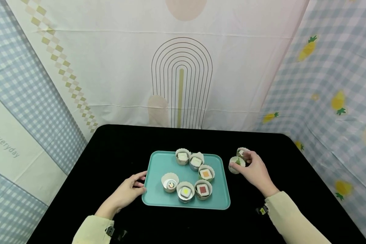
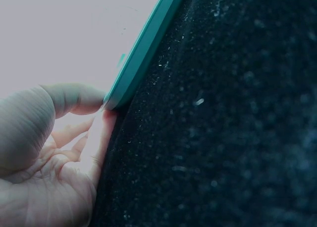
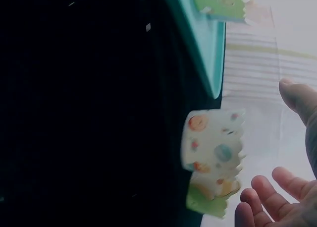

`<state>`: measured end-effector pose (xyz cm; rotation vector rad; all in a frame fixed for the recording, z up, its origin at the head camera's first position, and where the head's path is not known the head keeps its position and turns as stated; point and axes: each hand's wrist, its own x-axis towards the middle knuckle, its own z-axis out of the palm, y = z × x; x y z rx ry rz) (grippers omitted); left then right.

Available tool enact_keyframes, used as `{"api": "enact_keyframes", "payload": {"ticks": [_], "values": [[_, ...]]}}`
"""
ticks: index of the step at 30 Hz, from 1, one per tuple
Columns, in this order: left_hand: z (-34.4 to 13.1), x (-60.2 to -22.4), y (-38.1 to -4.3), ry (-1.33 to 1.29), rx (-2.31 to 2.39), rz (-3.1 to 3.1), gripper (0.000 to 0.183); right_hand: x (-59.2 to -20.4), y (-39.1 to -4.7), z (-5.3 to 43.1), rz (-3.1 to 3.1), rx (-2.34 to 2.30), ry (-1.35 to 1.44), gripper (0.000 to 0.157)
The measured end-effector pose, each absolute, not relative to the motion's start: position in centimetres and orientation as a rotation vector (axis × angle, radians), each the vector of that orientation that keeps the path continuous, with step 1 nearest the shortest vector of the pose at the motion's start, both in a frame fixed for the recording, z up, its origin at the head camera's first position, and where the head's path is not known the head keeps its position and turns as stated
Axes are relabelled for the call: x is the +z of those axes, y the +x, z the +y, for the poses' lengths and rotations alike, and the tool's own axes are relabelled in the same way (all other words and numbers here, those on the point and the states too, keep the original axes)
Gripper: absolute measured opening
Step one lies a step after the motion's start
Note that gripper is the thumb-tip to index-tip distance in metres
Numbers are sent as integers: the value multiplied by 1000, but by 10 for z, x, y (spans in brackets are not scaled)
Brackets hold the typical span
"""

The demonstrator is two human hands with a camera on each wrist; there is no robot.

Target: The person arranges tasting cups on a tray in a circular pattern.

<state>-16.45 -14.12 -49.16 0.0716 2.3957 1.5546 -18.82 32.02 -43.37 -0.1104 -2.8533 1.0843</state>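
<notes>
Blk tabletop (image 1: 122,145), printed curtains (image 1: 119,67) behind & at sides. Teal tray (image 1: 164,162) lies approx mid; L hand (image 1: 126,191) pinches its left rim. R hand (image 1: 257,173) spread wide, nothing gripped, above 2 paper cups (image 1: 235,160) just rt of tray, partly hiding both; far one's contents unclear. L wrist view overexposed past rim, tray cut off.

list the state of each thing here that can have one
Tray: flat, right way up
Tray cups: upright, open-topped, none empty
Outer cups: upright, off the tray, partly hidden in the head view
Left fingers: pinching the tray's edge
Right fingers: parted, at the outer cups, contact unclear
Cloth: hung, creased
</notes>
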Motion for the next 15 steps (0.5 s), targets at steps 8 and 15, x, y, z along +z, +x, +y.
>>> {"api": "enact_keyframes", "payload": {"ticks": [8, 15], "values": [[-141, -491, -165, 69, 1552, 2394, 62, -443, -188, 329, -2856, 1121, -188, 81], [-141, -492, -165, 63, 1556, 2389, 61, -447, -189, 331, -2888, 1178, -193, 78]]}}
